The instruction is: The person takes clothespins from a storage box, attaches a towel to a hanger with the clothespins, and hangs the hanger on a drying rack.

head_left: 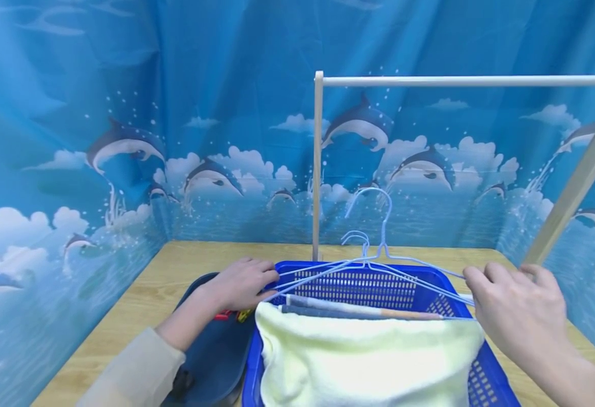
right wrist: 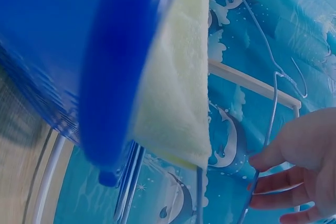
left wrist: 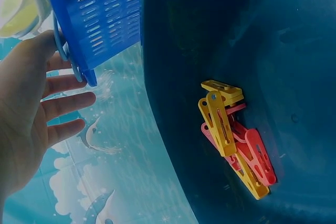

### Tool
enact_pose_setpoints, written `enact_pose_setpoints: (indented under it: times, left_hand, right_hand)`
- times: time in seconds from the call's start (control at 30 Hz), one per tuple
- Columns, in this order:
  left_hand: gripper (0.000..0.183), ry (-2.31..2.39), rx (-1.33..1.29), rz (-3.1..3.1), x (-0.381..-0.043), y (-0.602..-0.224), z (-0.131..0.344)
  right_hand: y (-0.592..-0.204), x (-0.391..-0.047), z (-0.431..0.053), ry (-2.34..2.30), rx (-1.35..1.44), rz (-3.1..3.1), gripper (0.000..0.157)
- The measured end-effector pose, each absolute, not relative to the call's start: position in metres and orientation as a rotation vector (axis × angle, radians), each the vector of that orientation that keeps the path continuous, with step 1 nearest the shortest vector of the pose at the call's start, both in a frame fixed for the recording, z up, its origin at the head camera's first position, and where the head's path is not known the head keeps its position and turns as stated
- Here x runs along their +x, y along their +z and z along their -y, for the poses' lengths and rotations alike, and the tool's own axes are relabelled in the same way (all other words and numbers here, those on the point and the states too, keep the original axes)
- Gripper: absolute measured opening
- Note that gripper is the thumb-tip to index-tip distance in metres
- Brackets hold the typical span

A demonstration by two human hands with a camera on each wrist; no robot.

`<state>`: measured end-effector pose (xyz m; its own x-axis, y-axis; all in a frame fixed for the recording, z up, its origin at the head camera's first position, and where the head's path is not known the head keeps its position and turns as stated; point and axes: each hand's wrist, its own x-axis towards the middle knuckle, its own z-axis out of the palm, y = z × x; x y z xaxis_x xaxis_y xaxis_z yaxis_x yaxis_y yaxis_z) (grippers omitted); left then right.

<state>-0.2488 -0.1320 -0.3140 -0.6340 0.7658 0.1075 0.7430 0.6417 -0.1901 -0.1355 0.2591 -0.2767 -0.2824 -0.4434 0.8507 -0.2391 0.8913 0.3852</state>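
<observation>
Several light-blue wire clothes hangers (head_left: 385, 226) are held above a blue plastic basket, their hooks pointing up. My left hand (head_left: 246, 282) pinches their left ends between thumb and fingers; in the left wrist view the wire ends (left wrist: 59, 40) show at the thumb. At the other end, my right hand (head_left: 521, 305) pinches hanger wire (right wrist: 255, 179) between thumb and fingertips. A pale yellow towel (head_left: 368, 362) hangs over the nearest hanger's bar, in front of the basket. Behind it, grey and orange-tan cloth edges (head_left: 335, 308) show.
The blue basket (head_left: 498, 373) stands on a wooden table (head_left: 129, 322). Left of it is a dark tub (head_left: 216, 362) with yellow and red clothespins (left wrist: 218, 124). A wooden rack with a white rail (head_left: 470, 81) rises behind. A dolphin-print curtain (head_left: 236, 107) surrounds the table.
</observation>
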Motion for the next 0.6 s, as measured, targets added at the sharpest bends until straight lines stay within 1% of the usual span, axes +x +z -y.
enact_pose_setpoints:
  times: [0.17, 0.37, 0.6]
  left_hand:
    - [0.030, 0.194, -1.244, 2.676, -0.249, -0.314, 0.132]
    - [0.031, 0.175, -1.242, 2.703, -0.249, -0.313, 0.132]
    - [0.030, 0.164, -1.232, 2.735, -0.249, -0.312, 0.131]
  right_hand:
    - [-0.273, -0.134, -0.258, -0.243, 0.450, 1.874, 0.046]
    - [-0.268, -0.130, -0.267, -0.228, 0.399, 1.926, 0.055]
    - [-0.252, -0.124, -0.277, -0.225, 0.347, 2.007, 0.062]
